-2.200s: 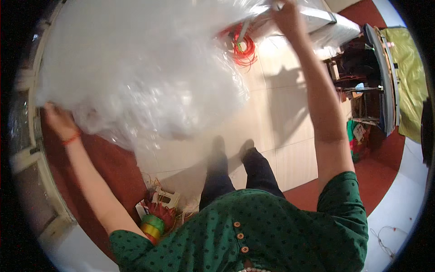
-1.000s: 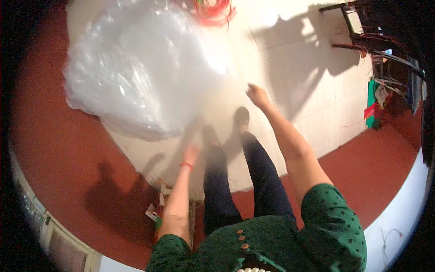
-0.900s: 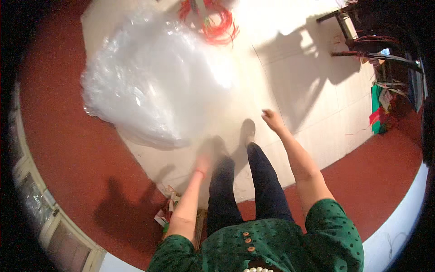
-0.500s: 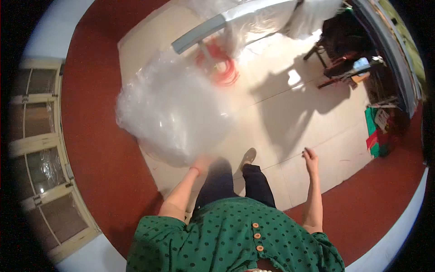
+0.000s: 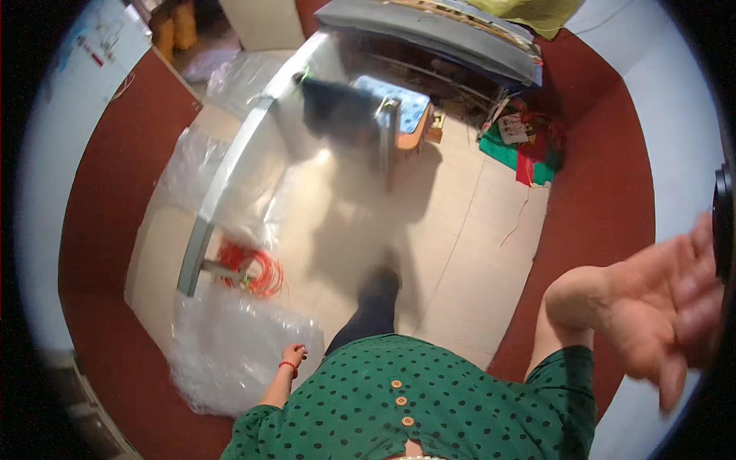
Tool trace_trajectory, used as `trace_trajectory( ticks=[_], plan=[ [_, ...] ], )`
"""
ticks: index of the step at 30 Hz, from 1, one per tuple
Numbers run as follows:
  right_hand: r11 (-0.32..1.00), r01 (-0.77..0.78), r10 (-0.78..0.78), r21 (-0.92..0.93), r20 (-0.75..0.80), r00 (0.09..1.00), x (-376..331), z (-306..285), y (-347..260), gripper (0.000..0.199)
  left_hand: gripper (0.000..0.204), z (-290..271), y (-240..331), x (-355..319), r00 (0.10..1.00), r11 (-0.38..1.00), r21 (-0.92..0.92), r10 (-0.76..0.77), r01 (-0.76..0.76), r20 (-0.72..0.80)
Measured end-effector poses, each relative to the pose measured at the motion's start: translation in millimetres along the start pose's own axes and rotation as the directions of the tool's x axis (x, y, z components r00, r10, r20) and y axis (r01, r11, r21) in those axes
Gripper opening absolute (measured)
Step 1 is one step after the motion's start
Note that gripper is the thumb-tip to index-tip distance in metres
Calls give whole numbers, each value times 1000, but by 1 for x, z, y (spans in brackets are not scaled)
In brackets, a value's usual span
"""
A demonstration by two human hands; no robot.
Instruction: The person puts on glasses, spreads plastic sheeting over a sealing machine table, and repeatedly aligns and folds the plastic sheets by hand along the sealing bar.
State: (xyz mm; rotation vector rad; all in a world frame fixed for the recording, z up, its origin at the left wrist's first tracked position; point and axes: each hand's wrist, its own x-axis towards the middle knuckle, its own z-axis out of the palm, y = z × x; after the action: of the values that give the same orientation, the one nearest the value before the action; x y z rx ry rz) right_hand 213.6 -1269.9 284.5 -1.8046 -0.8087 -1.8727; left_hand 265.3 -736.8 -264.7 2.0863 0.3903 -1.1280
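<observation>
My right hand is raised close at the right edge, palm showing and thumb apart. Its fingers are spread and blurred, and their tips reach a black rounded object that is cut off by the picture's rim. My left hand, with a red band at the wrist, hangs low with loosely bent fingers and nothing visible in them. Beside it, a crumpled heap of clear plastic sheeting lies on the floor.
A long grey-topped bench stands at the left, a coil of red tubing by its leg. More clear plastic lies beyond. Ahead are a chair with a blue patterned seat and green and red cloths by the wall.
The view has turned to the right. The plastic heap, earlier at my left hand, now lies on the floor apart from it. My right hand has risen from low down to the right edge.
</observation>
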Motion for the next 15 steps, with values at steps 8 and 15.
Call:
trace_trajectory(
  ticks=[8, 15],
  plan=[
    [983, 56, -52, -177, 29, 998, 25, -63, 178, 41, 21, 85, 221, 103, 998, 985, -173, 21, -9, 63],
    [967, 75, -87, -243, -41, 995, 15, -94, 310, 42, 25, 185, 455, 137, 910, 957, -82, 289, -277, 298]
  ],
)
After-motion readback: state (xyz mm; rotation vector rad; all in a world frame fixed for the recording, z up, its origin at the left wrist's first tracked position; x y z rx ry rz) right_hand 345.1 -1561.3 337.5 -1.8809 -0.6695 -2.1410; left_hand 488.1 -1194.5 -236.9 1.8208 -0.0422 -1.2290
